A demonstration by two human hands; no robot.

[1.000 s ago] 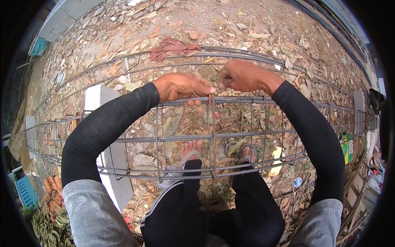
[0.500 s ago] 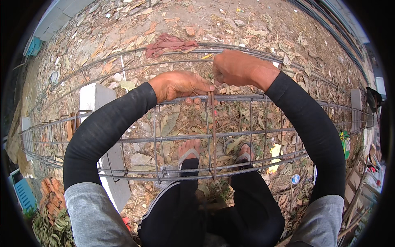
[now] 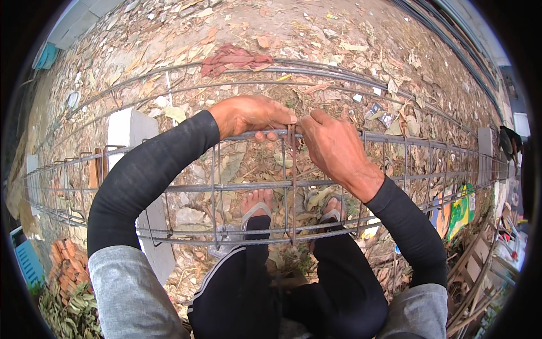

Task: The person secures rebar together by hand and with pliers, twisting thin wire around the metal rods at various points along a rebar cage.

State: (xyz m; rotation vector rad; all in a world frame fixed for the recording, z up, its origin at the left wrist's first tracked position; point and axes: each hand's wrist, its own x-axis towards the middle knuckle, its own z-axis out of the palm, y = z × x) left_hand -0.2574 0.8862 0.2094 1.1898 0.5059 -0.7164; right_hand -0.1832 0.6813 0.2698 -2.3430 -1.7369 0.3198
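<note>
At the rebar cage (image 3: pixel 248 186), the left hand (image 3: pixel 247 116) pinched a rusty stirrup (image 3: pixel 293 198); the right hand (image 3: pixel 337 148) curled just beside, its grip too hidden to tell.

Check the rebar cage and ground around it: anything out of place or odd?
A crumpled reddish cloth lies over the loose rods on the ground beyond the cage, as if dropped there. The stirrup by the left hand and right hand looks browner than the rest of the cage, possibly rusted.
</note>
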